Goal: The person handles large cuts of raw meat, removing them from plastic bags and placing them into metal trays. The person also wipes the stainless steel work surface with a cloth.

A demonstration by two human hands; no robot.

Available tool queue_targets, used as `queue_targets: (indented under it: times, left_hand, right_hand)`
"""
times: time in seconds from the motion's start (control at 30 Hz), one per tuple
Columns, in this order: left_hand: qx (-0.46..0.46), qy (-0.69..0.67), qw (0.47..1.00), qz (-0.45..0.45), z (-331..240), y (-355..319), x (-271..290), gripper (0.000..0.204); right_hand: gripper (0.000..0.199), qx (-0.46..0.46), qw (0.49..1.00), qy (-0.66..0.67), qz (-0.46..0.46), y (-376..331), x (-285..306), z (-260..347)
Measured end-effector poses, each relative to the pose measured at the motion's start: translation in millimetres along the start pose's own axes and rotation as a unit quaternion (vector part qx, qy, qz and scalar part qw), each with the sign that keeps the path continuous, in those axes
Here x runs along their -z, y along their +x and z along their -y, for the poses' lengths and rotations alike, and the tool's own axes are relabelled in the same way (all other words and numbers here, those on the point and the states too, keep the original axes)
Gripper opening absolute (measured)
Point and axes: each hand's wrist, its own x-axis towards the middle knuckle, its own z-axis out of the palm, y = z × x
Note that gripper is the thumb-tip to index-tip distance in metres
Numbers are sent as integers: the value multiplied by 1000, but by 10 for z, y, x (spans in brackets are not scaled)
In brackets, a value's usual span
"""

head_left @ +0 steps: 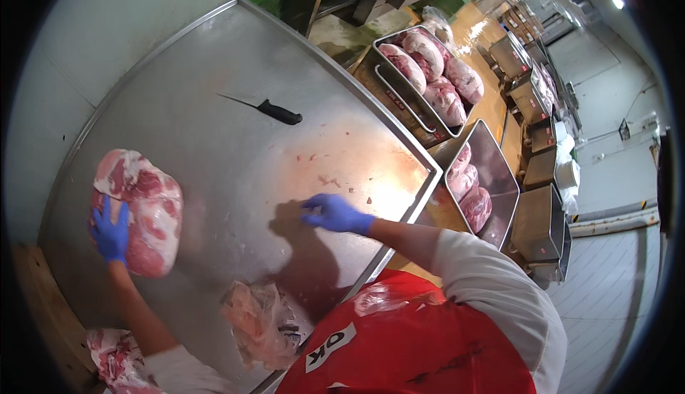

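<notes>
My left hand (110,231), in a blue glove, lies with its fingers spread on the near left side of a large piece of raw meat (158,208), pink with white fat. The piece rests on the left part of a metal table (214,158). My right hand (334,213), gloved in blue too, is over the right part of the table with nothing in it, its fingers slightly bent and apart. A black-handled knife (280,112) lies farther back on the table, blade pointing left. Close to my apron is a crumpled clear plastic bag (258,322) with pinkish smears.
Beyond the table's right edge stand a metal bin (457,131) heaped with meat pieces and a second bin (508,187) holding several more. Another meat piece (118,357) sits at the lower left, beside a wooden board (50,308). Small meat scraps (328,180) dot the table.
</notes>
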Motion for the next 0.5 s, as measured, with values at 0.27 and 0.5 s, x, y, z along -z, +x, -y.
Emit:
queue_targets:
  times: [0.27, 0.5]
  left_hand:
    - [64, -341, 938, -24, -625, -1209, 680, 60]
    - [201, -744, 601, 212, -844, -1903, 10, 67]
  right_hand:
    - [93, -46, 948, 314, -2, 608, -830, 949]
    - [82, -163, 866, 472, 2, -106, -307, 665]
